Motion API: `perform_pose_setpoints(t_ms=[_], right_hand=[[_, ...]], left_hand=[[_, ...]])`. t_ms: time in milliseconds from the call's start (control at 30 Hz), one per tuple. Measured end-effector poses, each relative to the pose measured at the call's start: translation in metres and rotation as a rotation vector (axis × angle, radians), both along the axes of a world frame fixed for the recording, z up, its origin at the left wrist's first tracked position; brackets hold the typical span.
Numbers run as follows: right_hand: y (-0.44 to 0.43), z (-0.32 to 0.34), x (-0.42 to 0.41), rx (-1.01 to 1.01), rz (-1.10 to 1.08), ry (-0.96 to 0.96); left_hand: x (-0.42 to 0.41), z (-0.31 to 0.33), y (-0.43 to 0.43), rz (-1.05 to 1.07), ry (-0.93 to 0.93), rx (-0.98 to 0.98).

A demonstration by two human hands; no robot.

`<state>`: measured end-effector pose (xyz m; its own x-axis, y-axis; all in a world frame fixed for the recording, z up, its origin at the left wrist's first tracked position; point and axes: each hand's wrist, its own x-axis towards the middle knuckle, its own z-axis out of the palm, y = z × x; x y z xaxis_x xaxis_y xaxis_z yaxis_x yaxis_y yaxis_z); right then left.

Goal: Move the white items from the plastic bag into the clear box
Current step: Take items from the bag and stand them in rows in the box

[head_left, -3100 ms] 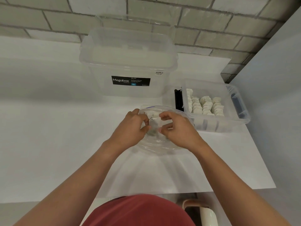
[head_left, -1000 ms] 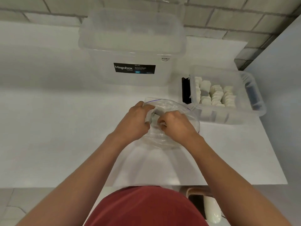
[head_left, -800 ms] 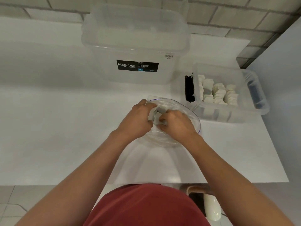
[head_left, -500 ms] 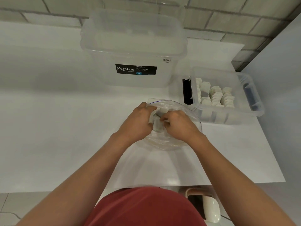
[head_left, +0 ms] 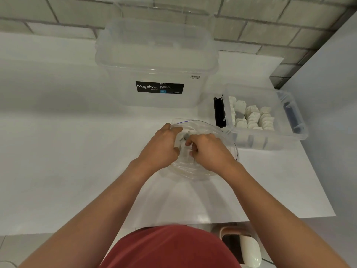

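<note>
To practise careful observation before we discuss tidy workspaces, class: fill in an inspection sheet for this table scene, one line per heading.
Surface: white table.
Job's things: plastic bag under both hands, white items at its mouth; clear box at right, holding rows of more.
Clutter: lidded Megabox tub behind the bag.
Hands: left hand and right hand both curled on white items.
Cables: nothing seen.
Surroundings: grey block wall behind.

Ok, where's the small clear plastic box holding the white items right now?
In the head view, the small clear plastic box sits at right on the white table, just right of the clear plastic bag.
</note>
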<state>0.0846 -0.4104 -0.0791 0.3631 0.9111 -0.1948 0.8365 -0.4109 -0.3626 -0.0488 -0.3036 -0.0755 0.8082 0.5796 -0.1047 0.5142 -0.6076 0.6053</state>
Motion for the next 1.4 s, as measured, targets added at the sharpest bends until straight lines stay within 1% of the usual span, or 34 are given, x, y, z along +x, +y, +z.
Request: perform_pose_setpoints(t_ms=[100,200,267,367,500,600,700,867,933,1033,1100,1167,1267,1333,1400], right_hand=[[-0.004,0.013,-0.006,0.051,0.040,-0.077],[-0.010,0.024,-0.003,0.133,-0.004,-0.075],[-0.011,0.025,0.000,0.093,-0.013,-0.055],[-0.008,0.019,0.001,-0.027,-0.007,-0.039],[-0.004,0.003,0.008,-0.083,-0.039,-0.042],[0.004,-0.018,0.016,-0.125,-0.129,-0.071],[0.007,-0.027,0.019,-0.124,-0.114,-0.098],[0.003,-0.018,0.021,-0.005,-0.107,-0.012],[-0.001,-0.009,0.018,0.037,-0.071,0.018],[-0.011,0.014,0.005,0.093,0.022,-0.048],[-0.023,0.032,0.001,0.192,0.031,-0.103],[-0.040,0.056,0.006,0.308,-0.043,-0.079],[-0.065,0.094,0.033,0.498,-0.229,-0.016],[-0.074,0.111,0.062,0.618,-0.366,-0.018],[-0.073,0.114,0.097,0.655,-0.464,-0.062]], left_hand=[[0.003,0.001,0.000,0.009,-0.006,0.001],[0.004,0.002,0.000,0.028,0.002,0.002],[0.005,0.002,-0.001,0.030,0.008,0.003],[0.007,0.004,-0.004,0.027,0.006,0.009],[0.005,0.006,-0.007,0.035,-0.009,0.017],[0.005,0.005,-0.008,0.037,-0.016,0.023],[0.005,0.004,-0.010,0.041,-0.012,0.020],[0.005,0.002,-0.007,0.054,0.002,0.008],[0.006,0.002,-0.005,0.053,0.005,0.008],[0.008,0.002,-0.004,0.050,0.007,0.013],[0.008,0.002,-0.001,0.057,0.003,0.013],[0.008,0.001,0.000,0.061,-0.009,0.011],[0.007,-0.002,0.001,0.066,-0.015,-0.015],[0.007,-0.005,0.002,0.072,-0.012,-0.018],[0.008,-0.007,0.002,0.073,-0.016,-0.011]])
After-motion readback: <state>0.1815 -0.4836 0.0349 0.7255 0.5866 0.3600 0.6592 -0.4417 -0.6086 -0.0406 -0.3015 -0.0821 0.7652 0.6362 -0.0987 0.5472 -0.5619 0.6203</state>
